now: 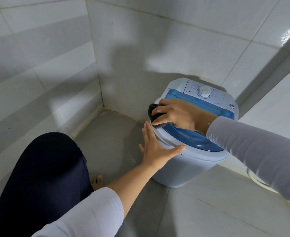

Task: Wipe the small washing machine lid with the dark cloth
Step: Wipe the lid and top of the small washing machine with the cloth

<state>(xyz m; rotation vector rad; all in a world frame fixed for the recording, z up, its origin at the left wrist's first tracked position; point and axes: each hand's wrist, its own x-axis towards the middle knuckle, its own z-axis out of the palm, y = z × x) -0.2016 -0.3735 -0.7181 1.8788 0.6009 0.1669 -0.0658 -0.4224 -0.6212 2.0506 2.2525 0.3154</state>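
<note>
Lid (199, 139) of translucent blue plastic, rounded at the front, lies under the right hand (176, 113) on a small white washer (188, 168) standing on the tiled floor (209, 211). That hand's fingers are curled around a dark, fuzzy cloth (153, 111), pressing it on the lid's left edge. Just below it, the left hand (156, 149) is spread flat against the washer's smooth side, thumb on the rim. Beyond the right hand sits a round white dial (204, 91).
</note>
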